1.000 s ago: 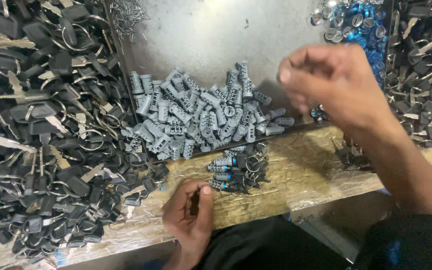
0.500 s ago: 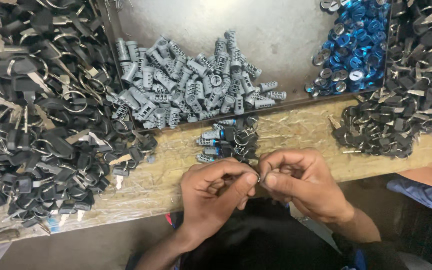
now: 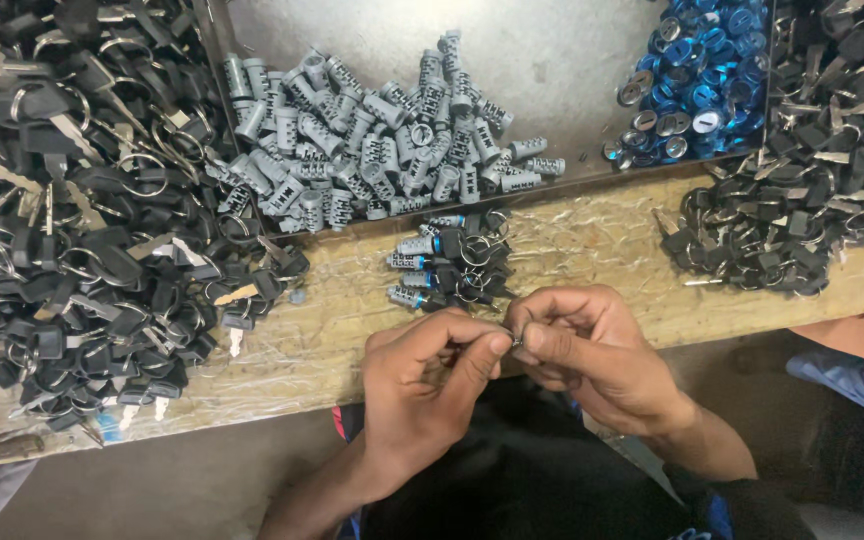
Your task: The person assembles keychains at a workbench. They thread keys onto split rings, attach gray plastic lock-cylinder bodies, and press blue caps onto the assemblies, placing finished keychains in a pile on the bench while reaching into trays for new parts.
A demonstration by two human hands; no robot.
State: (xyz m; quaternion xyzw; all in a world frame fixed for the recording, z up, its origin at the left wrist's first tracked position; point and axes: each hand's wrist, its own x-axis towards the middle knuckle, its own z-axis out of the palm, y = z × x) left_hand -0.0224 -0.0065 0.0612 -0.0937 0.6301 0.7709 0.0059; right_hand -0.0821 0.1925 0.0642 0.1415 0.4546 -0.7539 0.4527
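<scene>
My left hand and my right hand meet fingertip to fingertip just below the edge of the wooden bench. Between them they pinch a small metal part, mostly hidden by the fingers. Just above the hands lies a small cluster of assembled lock cylinders with black keys. Further back, a heap of grey lock cylinders rests on a metal tray.
A large pile of black-headed keys on rings covers the left of the bench. Another pile of black keys lies at the right. Blue round caps fill the tray's far right corner. An orange and blue cloth shows at the right edge.
One second ago my right hand was raised over the tray and my left hand lay alone below the bench. Both hands have since come together and now hold the small part between them.
</scene>
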